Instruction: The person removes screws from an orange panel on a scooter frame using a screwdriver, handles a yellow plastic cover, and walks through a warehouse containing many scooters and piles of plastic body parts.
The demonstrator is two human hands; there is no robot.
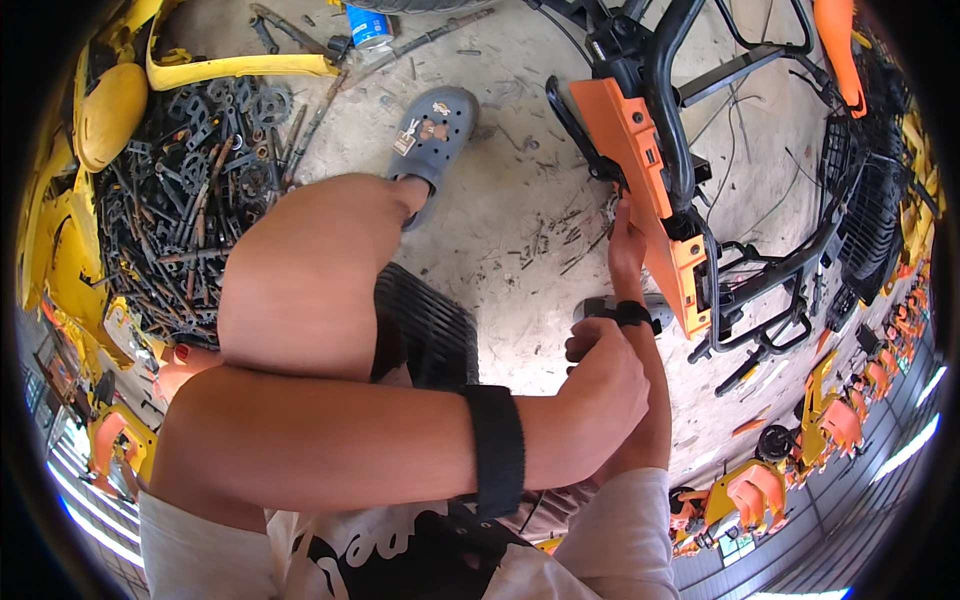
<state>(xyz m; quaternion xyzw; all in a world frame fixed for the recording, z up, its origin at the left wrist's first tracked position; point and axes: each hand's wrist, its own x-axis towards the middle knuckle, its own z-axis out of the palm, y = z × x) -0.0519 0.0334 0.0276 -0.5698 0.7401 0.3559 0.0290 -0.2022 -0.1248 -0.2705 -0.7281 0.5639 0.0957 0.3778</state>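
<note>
My left hand [605, 385] is curled into a fist, with a small dark item at its fingers that I cannot make out; a black strap [488, 445] circles that forearm. Beyond it, my right hand [625, 245] reaches up along the left edge of an orange plastic panel [660, 220], fingers bent against it and tips partly hidden. The panel sits on a black tubular metal frame [680, 80] with bolts and cables.
Rusty metal parts [185, 200] are heaped at left beside yellow panels [110, 115]. My grey clog [435, 135] rests on the concrete floor [500, 240]. A blue can [368, 25] lies at top. Black grilles [865, 210] and rows of orange-yellow vehicles [760, 495] line the right.
</note>
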